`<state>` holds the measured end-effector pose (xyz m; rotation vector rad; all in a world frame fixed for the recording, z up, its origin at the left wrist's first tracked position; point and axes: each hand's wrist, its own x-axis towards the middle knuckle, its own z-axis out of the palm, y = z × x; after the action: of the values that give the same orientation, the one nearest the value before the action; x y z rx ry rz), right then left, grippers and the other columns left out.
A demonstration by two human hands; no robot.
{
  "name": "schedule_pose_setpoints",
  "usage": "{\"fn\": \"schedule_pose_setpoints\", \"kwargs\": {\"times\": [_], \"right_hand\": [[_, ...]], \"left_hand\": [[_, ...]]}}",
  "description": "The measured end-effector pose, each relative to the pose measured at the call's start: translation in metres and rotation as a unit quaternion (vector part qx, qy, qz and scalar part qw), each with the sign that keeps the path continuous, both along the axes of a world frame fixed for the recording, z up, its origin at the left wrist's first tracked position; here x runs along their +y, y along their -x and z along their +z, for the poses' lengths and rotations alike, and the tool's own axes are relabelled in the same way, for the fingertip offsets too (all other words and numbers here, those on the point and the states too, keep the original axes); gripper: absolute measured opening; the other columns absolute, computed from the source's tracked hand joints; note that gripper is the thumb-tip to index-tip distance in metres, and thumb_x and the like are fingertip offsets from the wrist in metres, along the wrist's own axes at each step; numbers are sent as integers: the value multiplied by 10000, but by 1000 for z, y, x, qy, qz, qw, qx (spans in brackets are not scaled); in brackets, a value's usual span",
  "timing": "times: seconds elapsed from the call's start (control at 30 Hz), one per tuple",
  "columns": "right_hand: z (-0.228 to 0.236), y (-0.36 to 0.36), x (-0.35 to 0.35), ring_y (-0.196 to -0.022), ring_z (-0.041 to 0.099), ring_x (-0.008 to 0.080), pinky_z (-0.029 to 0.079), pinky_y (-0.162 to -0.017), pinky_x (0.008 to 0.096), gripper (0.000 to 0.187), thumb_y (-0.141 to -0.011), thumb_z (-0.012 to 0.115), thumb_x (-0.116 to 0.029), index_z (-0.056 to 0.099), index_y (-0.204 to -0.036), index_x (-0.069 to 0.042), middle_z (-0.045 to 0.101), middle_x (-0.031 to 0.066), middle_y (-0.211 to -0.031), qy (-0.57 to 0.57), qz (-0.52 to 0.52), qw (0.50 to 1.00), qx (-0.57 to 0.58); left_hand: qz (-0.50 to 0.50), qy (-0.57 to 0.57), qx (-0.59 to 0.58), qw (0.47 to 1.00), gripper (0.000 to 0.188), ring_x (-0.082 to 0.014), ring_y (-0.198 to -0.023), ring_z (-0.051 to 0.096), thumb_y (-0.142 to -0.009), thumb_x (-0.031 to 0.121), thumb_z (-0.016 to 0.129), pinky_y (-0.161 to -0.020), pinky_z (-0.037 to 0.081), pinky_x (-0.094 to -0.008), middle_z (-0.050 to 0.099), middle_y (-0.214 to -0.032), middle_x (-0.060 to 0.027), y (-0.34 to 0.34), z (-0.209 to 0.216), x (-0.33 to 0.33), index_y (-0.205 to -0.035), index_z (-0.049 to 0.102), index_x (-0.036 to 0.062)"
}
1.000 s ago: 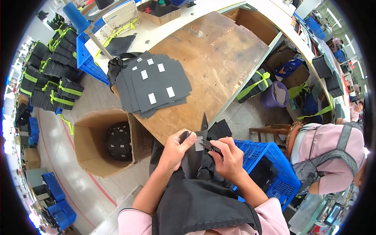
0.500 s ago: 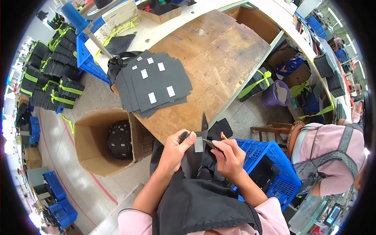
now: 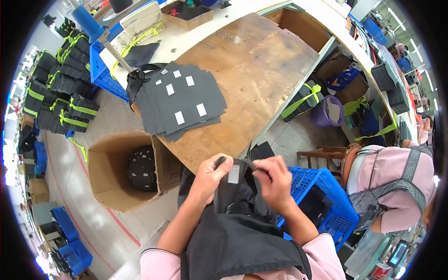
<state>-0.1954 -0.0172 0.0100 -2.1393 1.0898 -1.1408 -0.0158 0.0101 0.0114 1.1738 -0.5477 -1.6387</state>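
Above my apron-covered lap, my left hand (image 3: 212, 177) pinches the left edge of a black fabric piece (image 3: 227, 192) between thumb and fingers. A white rectangular label (image 3: 234, 174) sits on the piece close to that thumb. At the piece's upper right edge, my right hand (image 3: 274, 181) is closed, its fingers curled on the edge. Whether the small snips seen earlier are still inside that hand is hidden. On the wooden board (image 3: 261, 60) ahead lies a fanned stack of dark flat pieces (image 3: 186, 100), several with white labels.
A cardboard box (image 3: 107, 172) holding a dark rounded bundle stands at left. By my right arm is a blue crate (image 3: 333, 224) with dark pieces inside. A co-worker in pink (image 3: 401, 182) sits at right. A purple basket (image 3: 326, 112) stands under the table.
My right hand has turned and closed at the fabric's edge; the snips it held no longer show. The piece's pointed upper tip has dropped, and the label has shifted slightly left.
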Motion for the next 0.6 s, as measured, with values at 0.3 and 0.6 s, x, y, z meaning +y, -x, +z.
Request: {"fn": "schedule_pose_setpoints", "kwargs": {"times": [0.3, 0.6], "right_hand": [[1, 17, -64, -765, 510, 205, 415, -676, 308, 203, -765, 647, -76, 560, -934, -5, 505, 92, -813, -224, 229, 941, 106], [-11, -4, -19, -703, 554, 229, 449, -626, 294, 298, -744, 678, -66, 541, -1007, -34, 544, 104, -850, -144, -52, 986, -67]], "left_hand": [[-131, 39, -102, 985, 282, -65, -731, 529, -751, 166, 740, -677, 433, -209, 573, -792, 2, -16, 9, -15, -948, 592, 28], [-47, -62, 126, 989, 299, -110, -772, 592, -794, 106, 676, -691, 491, -248, 618, -895, -49, -19, -20, -12, -1048, 535, 36]]}}
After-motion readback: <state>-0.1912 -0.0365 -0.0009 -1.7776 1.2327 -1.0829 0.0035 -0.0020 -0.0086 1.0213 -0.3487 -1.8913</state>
